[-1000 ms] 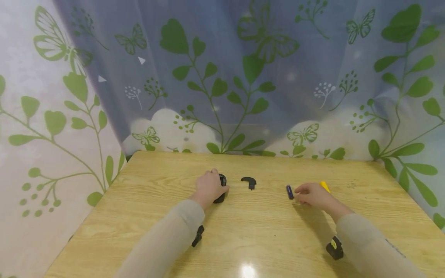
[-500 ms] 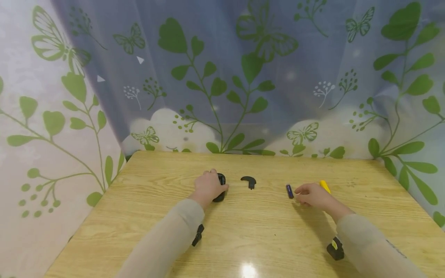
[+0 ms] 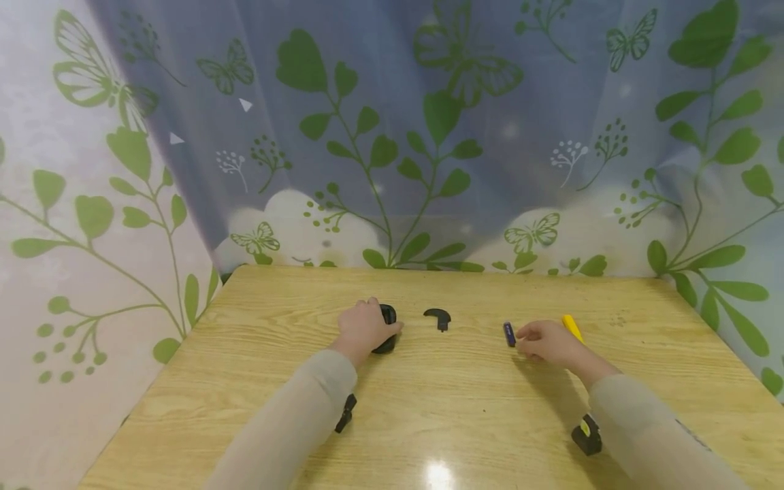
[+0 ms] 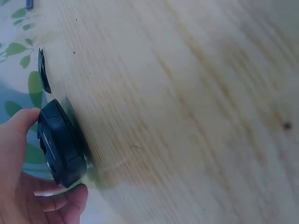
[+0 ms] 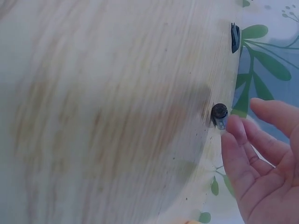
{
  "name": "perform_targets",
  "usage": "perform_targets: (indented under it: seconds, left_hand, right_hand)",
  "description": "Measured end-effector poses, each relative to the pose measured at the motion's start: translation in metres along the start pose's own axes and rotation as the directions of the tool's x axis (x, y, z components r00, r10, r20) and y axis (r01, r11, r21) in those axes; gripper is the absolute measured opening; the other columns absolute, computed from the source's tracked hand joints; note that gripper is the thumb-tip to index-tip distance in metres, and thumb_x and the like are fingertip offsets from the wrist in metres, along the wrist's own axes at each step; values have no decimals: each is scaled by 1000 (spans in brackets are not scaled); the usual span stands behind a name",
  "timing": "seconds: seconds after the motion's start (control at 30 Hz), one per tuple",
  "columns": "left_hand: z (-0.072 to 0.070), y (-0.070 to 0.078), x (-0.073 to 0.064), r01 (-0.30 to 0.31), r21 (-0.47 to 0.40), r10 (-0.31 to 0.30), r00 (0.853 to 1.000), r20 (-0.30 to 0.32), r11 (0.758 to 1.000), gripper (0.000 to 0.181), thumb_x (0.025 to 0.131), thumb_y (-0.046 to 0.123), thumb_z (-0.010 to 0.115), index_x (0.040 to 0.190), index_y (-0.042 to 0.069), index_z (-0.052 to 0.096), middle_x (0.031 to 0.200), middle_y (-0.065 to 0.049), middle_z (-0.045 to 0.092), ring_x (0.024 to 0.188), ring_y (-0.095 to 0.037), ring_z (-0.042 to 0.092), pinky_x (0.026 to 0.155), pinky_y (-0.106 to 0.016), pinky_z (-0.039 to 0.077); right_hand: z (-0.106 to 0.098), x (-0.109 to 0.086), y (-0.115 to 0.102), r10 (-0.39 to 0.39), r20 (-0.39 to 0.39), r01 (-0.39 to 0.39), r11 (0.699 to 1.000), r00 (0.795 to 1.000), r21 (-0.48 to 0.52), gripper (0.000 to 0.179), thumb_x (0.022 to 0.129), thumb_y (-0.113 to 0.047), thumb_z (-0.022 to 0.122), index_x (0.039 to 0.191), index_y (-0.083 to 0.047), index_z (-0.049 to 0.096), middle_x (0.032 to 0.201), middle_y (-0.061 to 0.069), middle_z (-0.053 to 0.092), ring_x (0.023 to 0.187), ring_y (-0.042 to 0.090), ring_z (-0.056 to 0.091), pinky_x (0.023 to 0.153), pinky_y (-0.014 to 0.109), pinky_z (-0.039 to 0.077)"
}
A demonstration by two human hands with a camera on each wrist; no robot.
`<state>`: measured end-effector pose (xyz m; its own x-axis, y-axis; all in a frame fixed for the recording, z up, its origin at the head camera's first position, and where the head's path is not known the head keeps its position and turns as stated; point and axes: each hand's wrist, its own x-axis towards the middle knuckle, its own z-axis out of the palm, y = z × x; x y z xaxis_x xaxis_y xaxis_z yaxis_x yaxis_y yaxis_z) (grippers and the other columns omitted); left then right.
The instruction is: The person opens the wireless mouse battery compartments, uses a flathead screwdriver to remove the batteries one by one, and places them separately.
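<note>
My left hand [image 3: 363, 330] grips a black computer mouse [image 3: 386, 330] on the wooden table, thumb on one side and fingers curled round the other. In the left wrist view the mouse [image 4: 60, 144] sits tilted between thumb and fingertips. A curved black cover [image 3: 439, 318] with a short tab lies to the right of the mouse. Further right is a small dark purple battery [image 3: 509, 334]. Close beside it, my right hand [image 3: 547, 342] has loosely bent fingers with nothing between them. The right wrist view shows the battery's round end [image 5: 219, 110] just past the fingertips.
A yellow object [image 3: 572, 328] lies behind the right hand, partly hidden by it. Black wrist camera mounts [image 3: 586, 435] sit under both sleeves. A printed curtain [image 3: 392, 136] with leaves and butterflies hangs along the table's [image 3: 478, 388] far edge.
</note>
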<state>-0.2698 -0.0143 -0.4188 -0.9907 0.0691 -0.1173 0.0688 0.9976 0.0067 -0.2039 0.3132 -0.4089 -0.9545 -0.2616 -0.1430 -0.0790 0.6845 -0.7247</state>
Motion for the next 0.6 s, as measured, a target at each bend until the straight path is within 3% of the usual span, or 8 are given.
perform_targets:
  seconds: [0.17, 0.37, 0.6]
  left_hand:
    - [-1, -1, -3, -17, -2, 17, 1000, -18, 1000, 91, 82, 74, 41, 143, 7, 36, 125, -15, 53, 65, -23, 56, 57, -37, 48]
    - [6, -11, -6, -41, -72, 38, 998, -44, 997, 93, 81, 76, 40, 141, 6, 38, 130, -18, 48, 92, -32, 58, 70, -44, 50]
    - [2, -29, -21, -92, -112, 84, 994, -75, 989, 95, 79, 76, 42, 145, 9, 31, 137, -21, 41, 117, -43, 44, 88, -55, 41]
  right_hand:
    - [-1, -1, -1, 11, -14, -11, 999, 1000, -40, 38, 92, -13, 57, 116, 16, 52, 87, 12, 65, 72, 21, 59, 66, 36, 51]
    - [1, -6, -4, 2, -57, -8, 994, 998, -105, 36, 93, -14, 56, 116, 14, 54, 101, 22, 62, 87, 32, 60, 72, 41, 51]
    - [7, -10, -8, -34, -124, -4, 954, 992, -298, 44, 92, -16, 57, 124, 12, 48, 119, 33, 49, 103, 45, 52, 81, 51, 47]
